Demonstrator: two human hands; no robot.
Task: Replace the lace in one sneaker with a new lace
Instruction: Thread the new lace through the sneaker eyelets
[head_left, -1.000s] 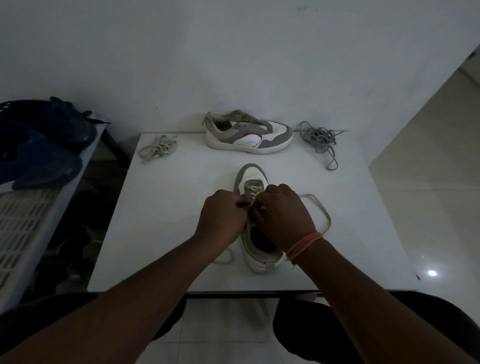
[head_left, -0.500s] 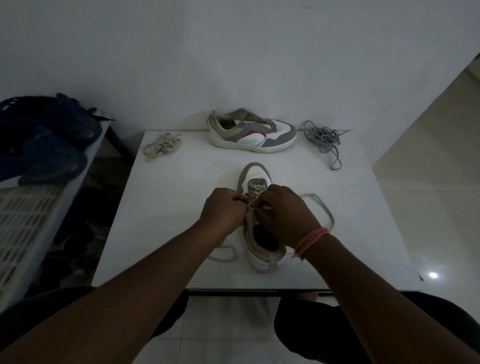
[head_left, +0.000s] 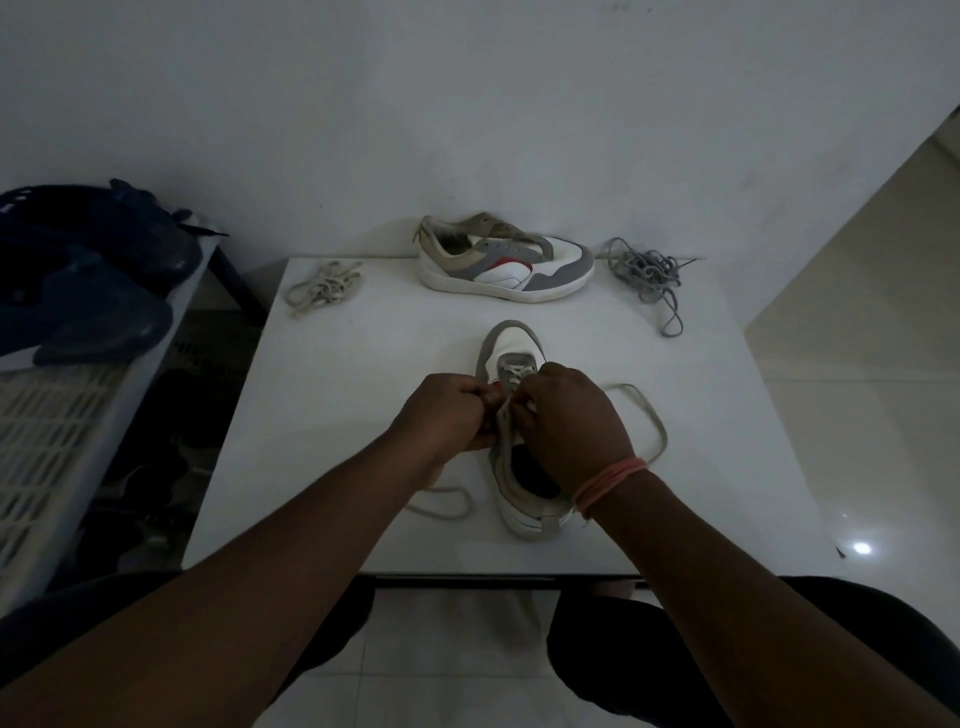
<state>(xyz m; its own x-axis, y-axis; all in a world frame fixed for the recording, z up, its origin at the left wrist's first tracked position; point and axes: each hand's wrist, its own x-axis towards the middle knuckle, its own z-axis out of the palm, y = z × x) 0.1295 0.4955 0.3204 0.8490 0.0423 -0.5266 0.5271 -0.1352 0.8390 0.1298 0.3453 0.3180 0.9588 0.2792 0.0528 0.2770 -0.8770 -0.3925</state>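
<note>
Little has shifted since the earlier frames: both hands are kept bunched over the sneaker (head_left: 524, 467) on the desk (head_left: 332, 415). The lace (head_left: 649, 415) is pinched by the left hand (head_left: 447, 415) and right hand (head_left: 566, 421) at the eyelets, so threading is judged midway. Farther off, a second sneaker (head_left: 506, 265) and spare laces (head_left: 324, 286) are left untouched.

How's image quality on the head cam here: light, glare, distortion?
Head view: dim and underexposed overall; the white table reads grey, and the forearms go nearly black. One bright glare spot on the floor tile at lower right. Wide-angle bending shows in the table edges, which splay outward. The near sneaker is sharp enough to see its lace crossings, but where both hands meet, detail is lost in shadow.
</note>
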